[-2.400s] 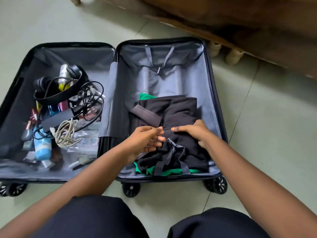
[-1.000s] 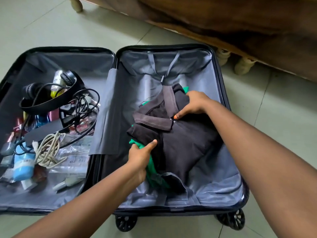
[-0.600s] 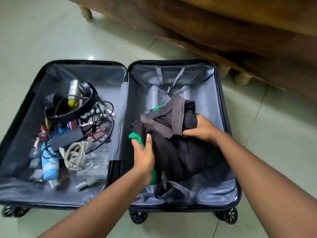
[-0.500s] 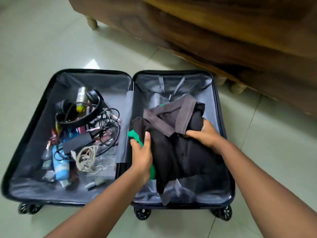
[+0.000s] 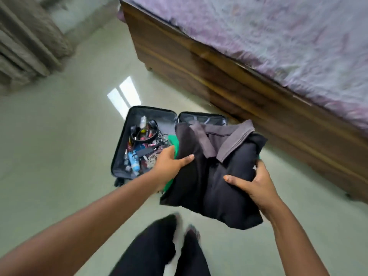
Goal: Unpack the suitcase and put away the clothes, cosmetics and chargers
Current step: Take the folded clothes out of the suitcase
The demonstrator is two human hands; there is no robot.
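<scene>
Two hands carry the folded clothes: the left hand (image 5: 169, 163) and right hand (image 5: 256, 182) clasp opposite edges of the black polo shirt (image 5: 217, 176), green garment (image 5: 172, 143) beneath. Below-left of the grip, the suitcase (image 5: 127, 140) holds headphones (image 5: 144, 130), chargers and cosmetics, unpacked yet.

So that's one open black hard-shell suitcase (image 5: 119, 154), one black over-ear headphone set (image 5: 148, 130), one blue plastic bottle (image 5: 133, 161), two folded garments: black polo shirt (image 5: 217, 176), green one (image 5: 172, 144).
</scene>
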